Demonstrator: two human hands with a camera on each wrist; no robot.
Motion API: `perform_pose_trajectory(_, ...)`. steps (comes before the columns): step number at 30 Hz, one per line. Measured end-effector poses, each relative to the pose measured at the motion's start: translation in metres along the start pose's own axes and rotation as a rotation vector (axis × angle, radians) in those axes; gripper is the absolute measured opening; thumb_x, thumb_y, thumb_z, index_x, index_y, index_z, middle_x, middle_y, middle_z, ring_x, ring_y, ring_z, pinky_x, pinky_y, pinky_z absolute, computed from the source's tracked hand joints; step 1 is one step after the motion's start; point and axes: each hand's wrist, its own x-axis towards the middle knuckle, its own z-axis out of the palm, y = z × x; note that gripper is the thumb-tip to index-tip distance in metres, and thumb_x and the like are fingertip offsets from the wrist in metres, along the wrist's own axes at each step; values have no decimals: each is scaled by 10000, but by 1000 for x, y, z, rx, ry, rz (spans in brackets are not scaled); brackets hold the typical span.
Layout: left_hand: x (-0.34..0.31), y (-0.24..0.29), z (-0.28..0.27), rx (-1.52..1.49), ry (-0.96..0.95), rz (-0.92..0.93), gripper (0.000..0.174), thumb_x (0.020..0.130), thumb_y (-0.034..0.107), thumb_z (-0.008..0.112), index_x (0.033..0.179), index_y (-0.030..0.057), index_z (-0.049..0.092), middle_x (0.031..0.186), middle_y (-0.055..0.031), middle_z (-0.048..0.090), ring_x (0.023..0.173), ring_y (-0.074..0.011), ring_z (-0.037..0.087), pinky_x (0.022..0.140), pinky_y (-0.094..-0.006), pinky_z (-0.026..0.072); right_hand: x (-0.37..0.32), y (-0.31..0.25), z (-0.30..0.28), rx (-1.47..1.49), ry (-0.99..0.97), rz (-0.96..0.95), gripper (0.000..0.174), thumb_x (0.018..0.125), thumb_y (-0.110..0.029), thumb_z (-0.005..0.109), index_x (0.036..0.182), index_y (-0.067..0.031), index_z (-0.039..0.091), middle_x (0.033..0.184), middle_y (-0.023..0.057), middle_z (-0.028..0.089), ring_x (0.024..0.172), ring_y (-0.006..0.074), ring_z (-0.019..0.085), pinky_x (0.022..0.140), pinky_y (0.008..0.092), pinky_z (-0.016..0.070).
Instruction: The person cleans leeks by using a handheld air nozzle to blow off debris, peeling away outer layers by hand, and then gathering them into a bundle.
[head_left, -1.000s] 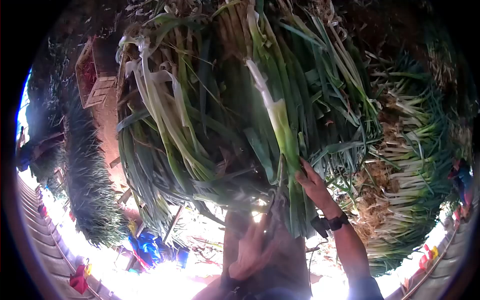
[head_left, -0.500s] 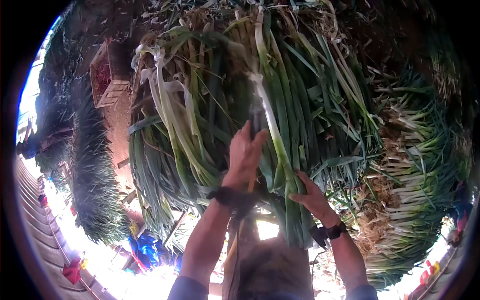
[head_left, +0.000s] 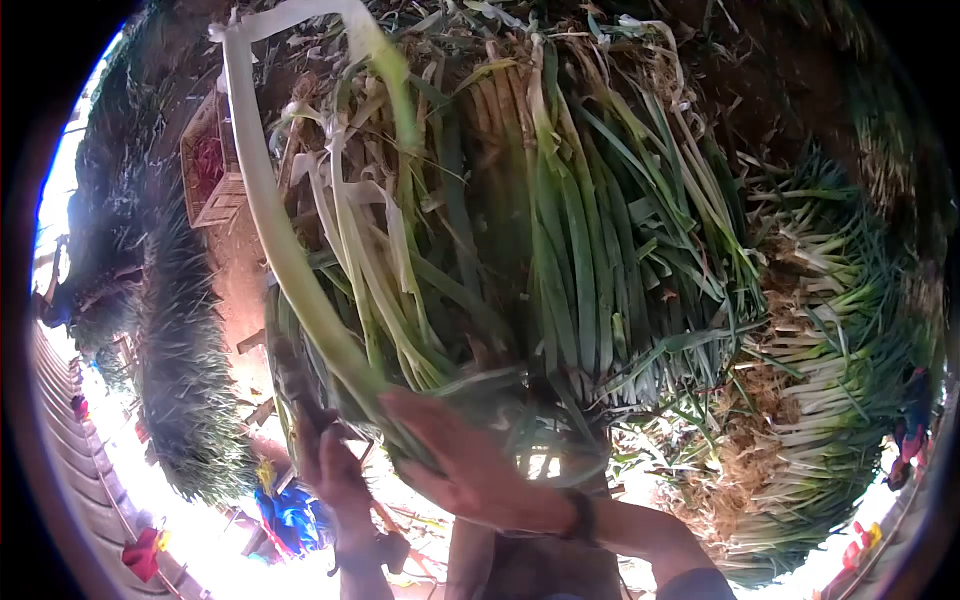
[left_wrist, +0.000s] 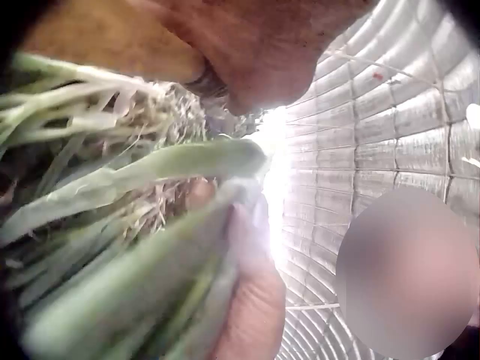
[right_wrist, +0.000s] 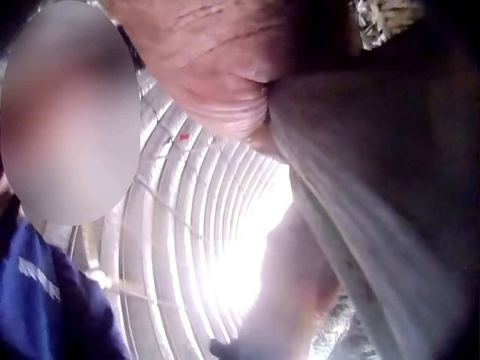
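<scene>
A long green onion with a white stem arcs up at the left of the head view, its root end at the top. My right hand grips it by its green leaves; in the left wrist view the right thumb lies along them. Beside it on the left, my blurred left hand holds a dark nozzle-like tool, whose tip is unclear. Under the raised stalk lies a pile of green onions, roots pointing away from me.
Stacked green onions form a bank at the right, and another leafy row runs along the left. A slatted crate stands at the far left. Blue material lies at the lower left. Ribbed translucent sheeting curves overhead.
My right hand has swung left across my body with the green onion, which was over the middle of the pile. My left hand, in my lap first, rose to the stem with the tool, then moved left.
</scene>
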Motion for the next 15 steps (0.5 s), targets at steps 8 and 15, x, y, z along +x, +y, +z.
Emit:
perform_pose_trajectory(8, -29, 12, 44, -75, -356, -66, 747, 846, 116, 719, 1482, -111, 401, 1239, -175, 577, 998, -217, 618, 772, -304, 544, 119, 135, -82, -616, 308, 118, 593, 910, -70, 636, 1448, 36, 409, 983, 298, 662, 847, 434, 671, 720, 488, 548)
perform_pose_trajectory(15, -63, -6, 68, 184, -653, -40, 801, 868, 305, 713, 1476, -116, 405, 1140, -212, 593, 931, -297, 652, 726, -365, 542, 161, 249, -208, -1481, 355, 368, 644, 904, -121, 663, 1468, 33, 393, 1175, 258, 664, 1037, 405, 664, 833, 485, 541)
